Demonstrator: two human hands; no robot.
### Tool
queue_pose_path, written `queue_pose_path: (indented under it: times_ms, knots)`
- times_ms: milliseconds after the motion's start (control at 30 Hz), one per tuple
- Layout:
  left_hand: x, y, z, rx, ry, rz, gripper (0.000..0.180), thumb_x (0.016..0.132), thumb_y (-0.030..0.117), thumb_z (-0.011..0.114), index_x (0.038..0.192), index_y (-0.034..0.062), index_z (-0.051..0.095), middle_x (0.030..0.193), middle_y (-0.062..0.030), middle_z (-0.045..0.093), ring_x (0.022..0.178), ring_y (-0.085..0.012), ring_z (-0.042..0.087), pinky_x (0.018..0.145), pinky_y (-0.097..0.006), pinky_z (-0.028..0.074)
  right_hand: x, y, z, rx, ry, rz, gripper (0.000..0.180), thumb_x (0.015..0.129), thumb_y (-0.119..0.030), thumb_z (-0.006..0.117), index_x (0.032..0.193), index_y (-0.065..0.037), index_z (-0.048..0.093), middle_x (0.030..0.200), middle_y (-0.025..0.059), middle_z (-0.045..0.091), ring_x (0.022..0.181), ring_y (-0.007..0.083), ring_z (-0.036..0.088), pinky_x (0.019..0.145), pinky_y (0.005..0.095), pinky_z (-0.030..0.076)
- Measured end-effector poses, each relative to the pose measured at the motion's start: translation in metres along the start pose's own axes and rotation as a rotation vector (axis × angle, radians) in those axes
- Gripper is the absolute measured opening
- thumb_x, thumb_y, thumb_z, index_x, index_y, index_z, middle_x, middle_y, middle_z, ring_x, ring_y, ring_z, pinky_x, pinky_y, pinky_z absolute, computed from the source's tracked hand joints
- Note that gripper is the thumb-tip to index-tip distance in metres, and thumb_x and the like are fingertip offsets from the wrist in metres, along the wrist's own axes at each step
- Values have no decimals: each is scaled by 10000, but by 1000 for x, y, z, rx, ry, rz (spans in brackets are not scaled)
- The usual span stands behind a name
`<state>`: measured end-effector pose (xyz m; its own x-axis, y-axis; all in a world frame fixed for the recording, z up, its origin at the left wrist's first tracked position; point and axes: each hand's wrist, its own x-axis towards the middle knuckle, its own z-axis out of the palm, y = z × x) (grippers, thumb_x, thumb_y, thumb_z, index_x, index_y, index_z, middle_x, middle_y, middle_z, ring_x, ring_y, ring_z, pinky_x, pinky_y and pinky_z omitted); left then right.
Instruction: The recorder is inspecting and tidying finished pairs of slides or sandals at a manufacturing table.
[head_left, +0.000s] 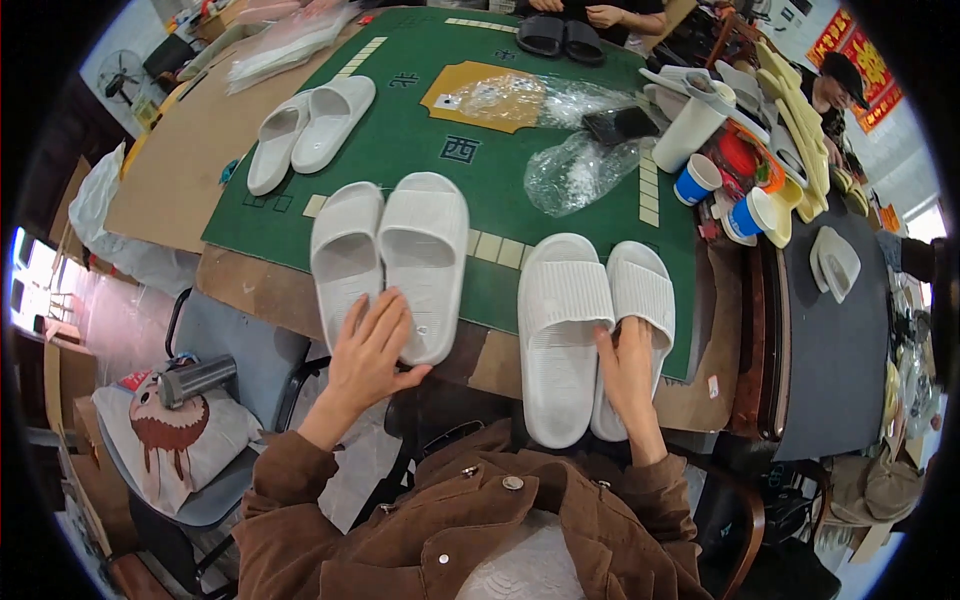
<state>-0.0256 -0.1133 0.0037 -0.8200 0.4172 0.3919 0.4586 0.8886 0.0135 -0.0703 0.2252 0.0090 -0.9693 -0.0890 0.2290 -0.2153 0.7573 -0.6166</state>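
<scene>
A pair of white slide slippers (pixel 428 240) lies side by side at the table's near edge on my left. My left hand (pixel 366 350) rests over their heel ends, fingers stretched and thumb spread to the right. On the right is a second white pair with ribbed straps, its left slipper (pixel 560 370) tilted over the edge. My right hand (pixel 628 375) grips the right slipper (pixel 640 285) of that pair, the fingers at its strap opening and the thumb at its inner side. Part of that slipper is hidden behind the hand.
Another white pair (pixel 330 125) sits on the green mat (pixel 440 190) at the far left. Crumpled clear plastic bags (pixel 580 170), a white cylinder (pixel 692 125), paper cups (pixel 697 180) and stacked slippers (pixel 795 100) stand farther right. A person's hands (pixel 603 15) are beyond dark slippers (pixel 560 38).
</scene>
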Motion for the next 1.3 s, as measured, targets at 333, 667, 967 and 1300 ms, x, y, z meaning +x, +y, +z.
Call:
queue_pose_path:
  times_ms: [333,667,967,1300]
  knots:
    - [-43,-47,-17,366,27,-725,496,841,432,625,1297,252,546,1451,-121,360,1397,-388,191,983,-758,123,-2,4,3,4,-3,21,290,874,-142,602,1023,80,488,1018,279,509,957,456,454,828,486,368]
    - [0,-121,25,318,204,-630,508,839,411,625,1279,175,529,1436,-96,393,1346,-356,311,993,-717,134,-2,5,6,-32,47,-8,276,866,-135,607,1004,73,490,1003,276,507,938,447,458,820,491,366]
    - [97,-258,69,265,8,-604,512,910,441,486,1309,120,492,1463,-144,366,1336,-290,373,1062,-671,105,-3,9,8,2,96,-16,259,825,-165,670,854,32,505,826,213,531,793,401,490,695,469,386]
    - [125,-301,110,322,-72,-537,499,941,345,456,1371,96,409,1462,-187,322,1337,-367,335,1060,-621,236,5,-9,0,511,-172,-65,415,870,-186,650,1212,27,554,1125,202,612,1075,277,587,898,357,482]
